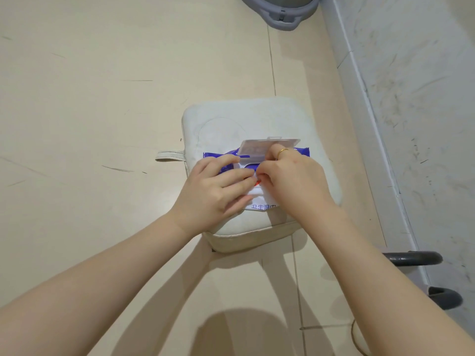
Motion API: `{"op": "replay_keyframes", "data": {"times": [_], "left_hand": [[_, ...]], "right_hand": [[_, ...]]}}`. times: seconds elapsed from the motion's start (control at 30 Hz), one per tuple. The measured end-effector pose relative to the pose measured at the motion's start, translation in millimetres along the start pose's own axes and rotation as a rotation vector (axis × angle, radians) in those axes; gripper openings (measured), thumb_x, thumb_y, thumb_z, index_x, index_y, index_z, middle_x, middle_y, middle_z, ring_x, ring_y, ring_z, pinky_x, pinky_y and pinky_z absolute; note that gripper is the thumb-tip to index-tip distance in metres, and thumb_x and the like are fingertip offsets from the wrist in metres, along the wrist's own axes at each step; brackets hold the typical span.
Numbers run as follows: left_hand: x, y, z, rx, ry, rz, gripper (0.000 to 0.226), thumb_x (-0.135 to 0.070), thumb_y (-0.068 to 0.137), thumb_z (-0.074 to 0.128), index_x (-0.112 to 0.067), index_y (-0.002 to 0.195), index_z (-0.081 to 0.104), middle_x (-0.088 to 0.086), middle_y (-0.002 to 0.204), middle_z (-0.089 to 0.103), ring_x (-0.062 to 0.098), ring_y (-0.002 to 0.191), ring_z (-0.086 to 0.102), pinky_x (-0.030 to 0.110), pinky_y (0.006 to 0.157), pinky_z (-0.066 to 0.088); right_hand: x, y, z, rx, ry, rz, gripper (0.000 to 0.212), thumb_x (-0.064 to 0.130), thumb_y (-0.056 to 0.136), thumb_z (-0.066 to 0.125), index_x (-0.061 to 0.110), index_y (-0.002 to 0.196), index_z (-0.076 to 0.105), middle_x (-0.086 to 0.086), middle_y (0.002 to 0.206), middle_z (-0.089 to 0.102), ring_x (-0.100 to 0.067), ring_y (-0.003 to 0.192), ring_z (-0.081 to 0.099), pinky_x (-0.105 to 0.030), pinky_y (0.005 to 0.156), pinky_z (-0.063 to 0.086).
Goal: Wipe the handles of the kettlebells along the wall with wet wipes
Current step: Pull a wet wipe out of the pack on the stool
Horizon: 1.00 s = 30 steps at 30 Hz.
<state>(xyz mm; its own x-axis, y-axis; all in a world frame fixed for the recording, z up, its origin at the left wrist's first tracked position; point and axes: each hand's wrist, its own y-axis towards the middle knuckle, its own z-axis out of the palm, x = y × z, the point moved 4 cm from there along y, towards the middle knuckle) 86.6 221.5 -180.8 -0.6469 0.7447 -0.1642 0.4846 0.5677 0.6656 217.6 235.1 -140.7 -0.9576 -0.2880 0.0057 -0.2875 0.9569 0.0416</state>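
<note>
A blue and white pack of wet wipes (259, 207) lies on a pale cushioned stool (244, 119), its clear flip lid (267, 147) standing open. My left hand (216, 191) rests on the pack with fingers laid across its left side. My right hand (295, 178), a gold ring on one finger, pinches at the opening where a white wipe shows. A dark kettlebell handle (413, 258) shows at the right by the wall, its body out of sight.
Beige tiled floor (102, 98) spreads to the left. A grey-white wall with a skirting (385, 124) runs down the right. A grey plastic base (282, 11) sits at the top. A dark slipper (444, 296) lies at the lower right.
</note>
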Motion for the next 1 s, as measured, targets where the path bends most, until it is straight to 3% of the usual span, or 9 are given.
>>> {"op": "replay_keyframes", "data": {"times": [0.1,0.2,0.27,0.4,0.53,0.7,0.87,0.93,1.0], "left_hand": [[0,-1,1,-0.015,-0.036,0.024,0.015,-0.031,0.089,0.056,-0.024,0.101,0.061,-0.002,0.097,0.073,0.022,0.105,0.049,0.032,0.081,0.036],[0,-2,3,-0.006,-0.048,0.011,0.013,-0.029,0.088,0.057,-0.023,0.100,0.059,-0.001,0.097,0.072,0.022,0.104,0.049,0.033,0.082,0.038],[1,-2,4,0.007,-0.045,0.002,0.013,-0.029,0.088,0.057,-0.021,0.096,0.064,-0.001,0.097,0.072,0.023,0.104,0.049,0.033,0.083,0.038],[1,-1,5,0.022,-0.022,0.008,0.015,-0.030,0.089,0.056,-0.020,0.095,0.067,0.000,0.099,0.072,0.023,0.103,0.050,0.033,0.082,0.039],[0,-1,2,0.000,-0.017,0.028,0.015,-0.030,0.090,0.057,-0.022,0.100,0.064,0.000,0.100,0.072,0.023,0.100,0.051,0.034,0.078,0.041],[0,-2,3,-0.004,-0.008,0.043,0.015,-0.028,0.090,0.057,-0.023,0.104,0.058,0.000,0.101,0.072,0.023,0.096,0.051,0.034,0.072,0.041],[1,-1,4,0.041,0.011,0.052,0.019,-0.027,0.091,0.056,-0.020,0.103,0.070,-0.002,0.103,0.072,0.023,0.095,0.048,0.033,0.071,0.040],[1,0,4,0.049,0.016,0.049,0.021,-0.027,0.091,0.056,-0.019,0.101,0.073,-0.003,0.104,0.072,0.023,0.094,0.048,0.033,0.070,0.040],[0,-1,3,0.039,0.013,0.047,0.018,-0.025,0.090,0.057,-0.019,0.101,0.070,-0.003,0.103,0.072,0.024,0.094,0.049,0.033,0.071,0.040]], "right_hand": [[2,5,-5,-0.037,-0.149,0.020,0.026,0.006,0.044,0.081,0.016,0.044,0.056,-0.002,0.056,0.054,-0.021,0.043,0.023,-0.018,0.048,0.013],[4,8,-4,-0.077,-0.165,-0.002,0.025,0.005,0.041,0.077,0.017,0.042,0.054,-0.001,0.051,0.052,-0.022,0.036,0.025,-0.021,0.053,0.022],[0,7,-4,-0.053,-0.030,0.010,0.012,0.005,0.054,0.066,0.011,0.047,0.057,-0.006,0.055,0.053,-0.026,0.035,0.041,-0.022,0.052,0.026],[-12,1,-3,0.043,0.164,0.095,0.015,0.012,0.083,0.050,0.007,0.081,0.064,-0.008,0.088,0.058,-0.031,0.071,0.055,-0.030,0.059,0.034],[-22,-7,-6,-0.013,0.424,0.117,0.009,0.007,0.077,0.057,0.013,0.072,0.061,0.003,0.080,0.055,-0.017,0.069,0.047,-0.029,0.062,0.037],[-41,-16,1,0.059,1.012,0.262,0.032,-0.004,0.081,0.055,0.023,0.065,0.055,0.007,0.076,0.053,-0.015,0.068,0.050,-0.022,0.062,0.041],[-31,-15,-4,-0.063,0.725,0.139,0.016,0.003,0.081,0.059,0.017,0.085,0.066,0.005,0.089,0.054,-0.005,0.072,0.056,-0.015,0.068,0.043],[-25,-15,-5,-0.075,0.588,0.078,0.012,0.011,0.082,0.065,0.011,0.093,0.070,0.002,0.096,0.056,-0.011,0.078,0.058,-0.021,0.073,0.046],[-22,-15,-7,-0.096,0.489,0.070,0.008,0.011,0.083,0.064,0.009,0.086,0.071,0.000,0.091,0.059,-0.018,0.078,0.057,-0.029,0.071,0.046]]}}
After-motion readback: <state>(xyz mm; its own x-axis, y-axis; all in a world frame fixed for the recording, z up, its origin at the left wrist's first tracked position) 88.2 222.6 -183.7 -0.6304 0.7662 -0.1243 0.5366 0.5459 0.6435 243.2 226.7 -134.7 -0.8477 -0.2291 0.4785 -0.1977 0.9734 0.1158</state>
